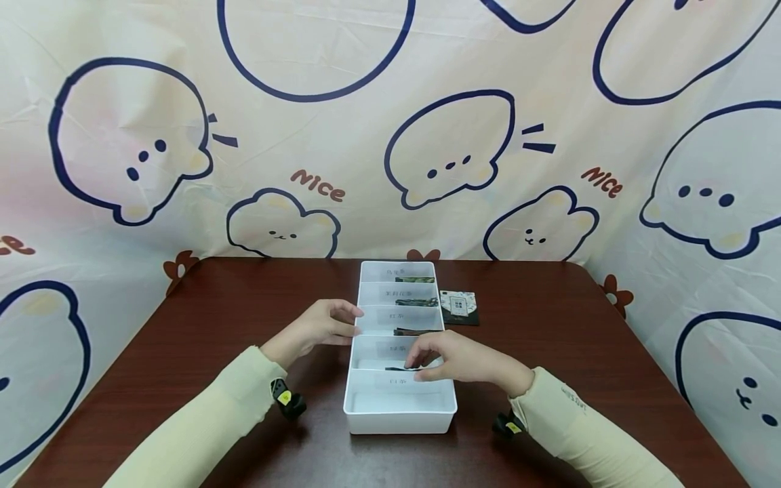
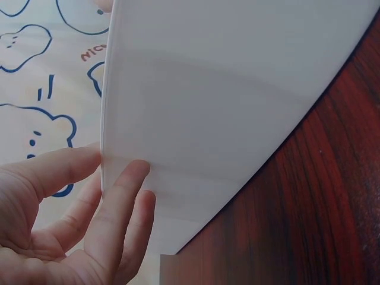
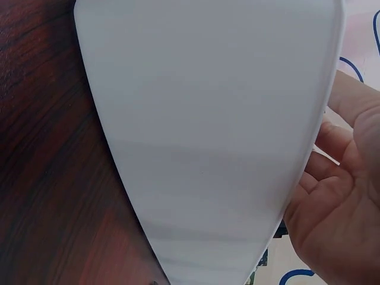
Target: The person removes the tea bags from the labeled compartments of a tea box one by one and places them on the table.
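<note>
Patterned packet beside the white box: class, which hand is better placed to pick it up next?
Probably the right hand: it is nearer the patterned packet, reaching over the white box from that same side, while the left hand touches the box's opposite side.

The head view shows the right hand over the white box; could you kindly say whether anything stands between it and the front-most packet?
Nothing visible does: the right hand reaches over the rim of the white box, fingertips right at the front-most packet.

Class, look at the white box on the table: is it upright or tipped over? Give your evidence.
Upright: the white box stands with its bottom edge along the table and its compartments facing up.
</note>
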A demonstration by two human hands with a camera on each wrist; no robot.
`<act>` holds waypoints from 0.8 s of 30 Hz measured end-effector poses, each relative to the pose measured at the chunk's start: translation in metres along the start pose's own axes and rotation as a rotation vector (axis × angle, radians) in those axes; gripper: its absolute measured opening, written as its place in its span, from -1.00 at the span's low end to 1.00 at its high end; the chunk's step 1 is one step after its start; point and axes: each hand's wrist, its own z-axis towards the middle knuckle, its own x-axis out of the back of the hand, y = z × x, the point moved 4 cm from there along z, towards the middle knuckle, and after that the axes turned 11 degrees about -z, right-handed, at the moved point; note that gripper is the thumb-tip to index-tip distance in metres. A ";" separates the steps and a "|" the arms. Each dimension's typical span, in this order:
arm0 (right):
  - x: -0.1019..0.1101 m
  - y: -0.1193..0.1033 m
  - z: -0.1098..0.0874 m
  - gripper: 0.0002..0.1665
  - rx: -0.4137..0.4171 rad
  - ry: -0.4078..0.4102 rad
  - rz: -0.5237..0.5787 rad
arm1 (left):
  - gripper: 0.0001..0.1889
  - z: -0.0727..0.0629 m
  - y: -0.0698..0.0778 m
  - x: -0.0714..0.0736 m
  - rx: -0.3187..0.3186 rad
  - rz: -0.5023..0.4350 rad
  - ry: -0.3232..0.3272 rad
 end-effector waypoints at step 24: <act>0.007 0.001 -0.004 -0.89 0.016 0.114 0.003 | -0.63 0.002 -0.002 0.000 0.003 -0.002 0.010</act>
